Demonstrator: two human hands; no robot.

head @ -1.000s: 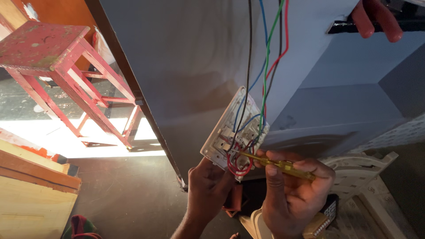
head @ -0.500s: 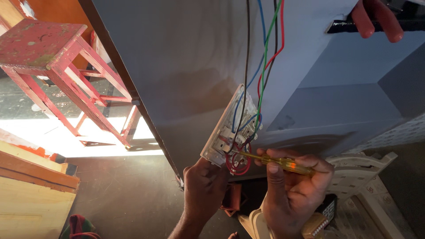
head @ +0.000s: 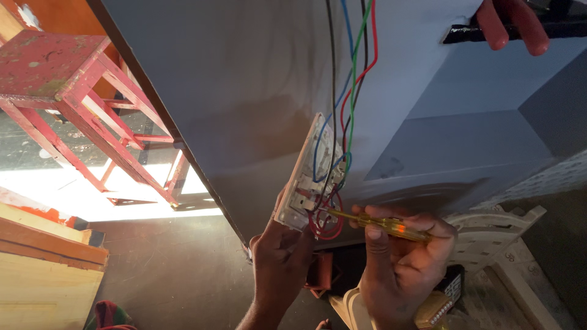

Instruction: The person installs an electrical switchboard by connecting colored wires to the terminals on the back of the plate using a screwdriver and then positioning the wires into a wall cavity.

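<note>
Head view: left hand still grips white plastic switch plate; right hand fingers pinch yellow translucent tester screwdriver, tip now deeper among terminals.

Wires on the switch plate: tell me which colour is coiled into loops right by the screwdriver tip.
The red wire. It curls in loops just under the switch plate, beside the screwdriver tip, while the blue, green and black wires run up the wall.
</note>
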